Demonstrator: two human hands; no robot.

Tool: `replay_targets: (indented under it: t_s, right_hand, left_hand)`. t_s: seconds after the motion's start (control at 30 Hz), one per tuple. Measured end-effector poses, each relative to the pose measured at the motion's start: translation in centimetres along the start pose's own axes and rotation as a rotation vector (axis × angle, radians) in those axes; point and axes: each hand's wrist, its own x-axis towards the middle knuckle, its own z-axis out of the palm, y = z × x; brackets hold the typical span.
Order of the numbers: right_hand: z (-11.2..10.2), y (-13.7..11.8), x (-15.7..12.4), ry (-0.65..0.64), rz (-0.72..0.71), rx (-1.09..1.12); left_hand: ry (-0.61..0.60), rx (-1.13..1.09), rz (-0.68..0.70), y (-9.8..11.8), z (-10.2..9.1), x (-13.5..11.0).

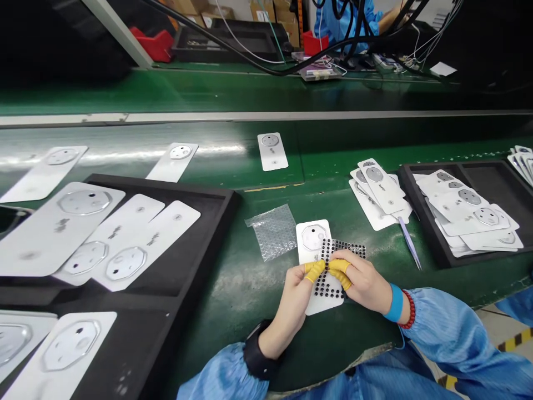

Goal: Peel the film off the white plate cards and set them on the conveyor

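Both hands meet over a white panel [313,253] that lies on the green bench, with a round clear-rimmed window at its upper end. Above the panel is a sheet of small black dot stickers [328,287], its dots in rows. My left hand [296,291], in yellow finger cots, is closed in a pinch at the sheet's left side. Yellow cots also cover fingertips of my right hand [361,278], which pinches the sheet's middle from the right. The fingertips nearly touch; whether a single loose dot is between them cannot be made out.
A bubble-wrap piece [275,232] lies left of the panel. To the right are stacked white panels [381,191], tweezers [410,244] and a black tray [443,258] of panels. A large black tray [200,250] fills the left. Cables [291,69] hang at the back.
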Motion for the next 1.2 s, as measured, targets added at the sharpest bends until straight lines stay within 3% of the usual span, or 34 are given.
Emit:
replay_targets:
  t_s: [0.23, 0.4, 0.5, 0.57, 0.63, 0.7, 0.8, 0.87, 0.97, 1.1, 1.2]
  right_hand:
    - [0.0, 0.7, 0.2, -0.061, -0.005, 0.088]
    - [-1.3, 1.7, 0.0, -0.223, 0.207, 0.268]
    - [-2.8, 1.3, 0.5, -0.156, 0.352, 0.439]
    - [-3.7, 0.2, 1.4, 0.031, 0.379, 0.486]
    - [-3.9, -1.1, 2.5, 0.204, 0.333, 0.467]
    - [-3.6, -2.3, 3.5, 0.289, 0.267, 0.443]
    - [-2.5, -3.1, 4.0, 0.339, 0.212, 0.414]
    - [-1.9, -3.2, 3.8, 0.369, 0.208, 0.406]
    - [-1.6, -3.2, 3.3, 0.404, 0.233, 0.410]
    - [-1.5, -3.4, 2.9, 0.435, 0.273, 0.400]
    - [-1.4, -3.6, 2.9, 0.443, 0.293, 0.430]
  left_hand:
    - [0.052, 0.188, 0.097, 0.2, -1.4, 1.1]
    - [0.240, 0.306, 0.299, 2.6, -3.0, 0.9]
    - [0.367, 0.340, 0.507, 3.3, -2.4, -0.6]
    - [0.312, 0.349, 0.560, 2.7, -1.5, -1.7]
    - [0.157, 0.357, 0.514, 1.5, -0.8, -2.6]
    - [0.012, 0.373, 0.487, 0.1, -0.6, -3.3]
    - [-0.094, 0.404, 0.495, -1.4, -0.7, -4.0]
    - [-0.072, 0.451, 0.499, -1.7, -0.9, -4.4]
    - [-0.035, 0.526, 0.532, -1.4, -0.9, -4.7]
    - [-0.125, 0.548, 0.637, -0.7, -0.5, -4.7]
    - [-0.129, 0.563, 0.688, -0.5, -0.4, -4.7]
